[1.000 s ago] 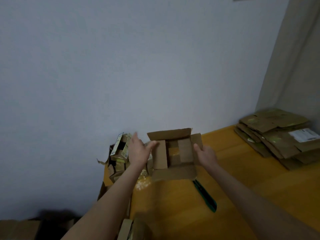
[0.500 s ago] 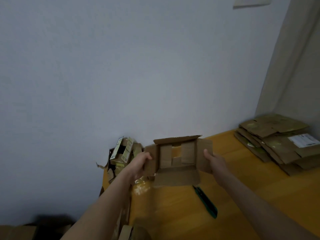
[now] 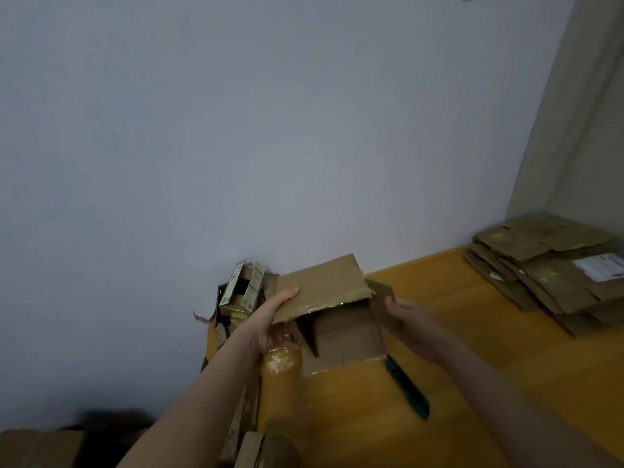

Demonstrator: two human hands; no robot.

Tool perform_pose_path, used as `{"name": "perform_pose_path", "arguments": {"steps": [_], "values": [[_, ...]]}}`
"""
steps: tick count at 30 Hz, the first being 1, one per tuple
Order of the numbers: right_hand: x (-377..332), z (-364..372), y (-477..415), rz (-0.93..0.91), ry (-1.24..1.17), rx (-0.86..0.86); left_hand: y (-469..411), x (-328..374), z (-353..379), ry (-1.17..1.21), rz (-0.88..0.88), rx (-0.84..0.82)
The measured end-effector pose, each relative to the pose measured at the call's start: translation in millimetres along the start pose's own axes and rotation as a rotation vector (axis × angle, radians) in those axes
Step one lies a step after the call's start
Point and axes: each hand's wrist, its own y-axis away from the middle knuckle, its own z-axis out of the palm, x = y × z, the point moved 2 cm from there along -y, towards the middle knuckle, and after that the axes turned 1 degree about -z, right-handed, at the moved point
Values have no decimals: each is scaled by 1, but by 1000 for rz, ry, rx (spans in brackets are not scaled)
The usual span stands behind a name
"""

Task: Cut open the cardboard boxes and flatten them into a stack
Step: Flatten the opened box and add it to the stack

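dim, flat indoor light, soft overall blur, darkened corners, wide-angle bending at the edges

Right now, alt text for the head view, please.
Left hand and right hand grip the flaps of an open cardboard box at a yellow table. A green cutter lies beside it; flattened boxes sit stacked far right.

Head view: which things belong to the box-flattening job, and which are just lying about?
Job: cardboard box held by left hand and right hand; green cutter; flattened stack; small boxes by the wall.
Lying about: curtain; shiny scrap on the table.
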Motion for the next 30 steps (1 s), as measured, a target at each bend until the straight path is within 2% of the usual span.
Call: {"name": "perform_pose_path", "arguments": {"steps": [3, 7, 12, 14, 16, 18, 21, 24, 27, 30], "values": [[0, -5, 2, 79, -52, -70, 7, -2, 3, 11, 67, -7], [1, 2, -3, 146, 50, 58, 9, 0, 26, -103, 221, -80], [7, -3, -3, -1, 53, 133, 12, 4, 34, -340, 415, -108], [6, -4, -1, -14, 66, 124, 14, 3, 36, -429, 495, -58], [5, -2, -2, 16, 16, 128, 14, 3, 41, -627, 675, 101], [3, -1, -4, 98, -155, 127, 16, 4, 48, -830, 866, 208], [4, -7, -6, 156, -385, 98, 25, 5, 56, -1077, 1113, 257], [6, -16, -5, 193, -487, 169, 36, 9, 60, -1258, 1342, 305], [1, -15, -3, 241, -198, 163, 40, 7, 58, -1396, 1417, 270], [-4, -7, -5, 246, 134, 234, 42, 2, 61, -1421, 1469, 242]]}}
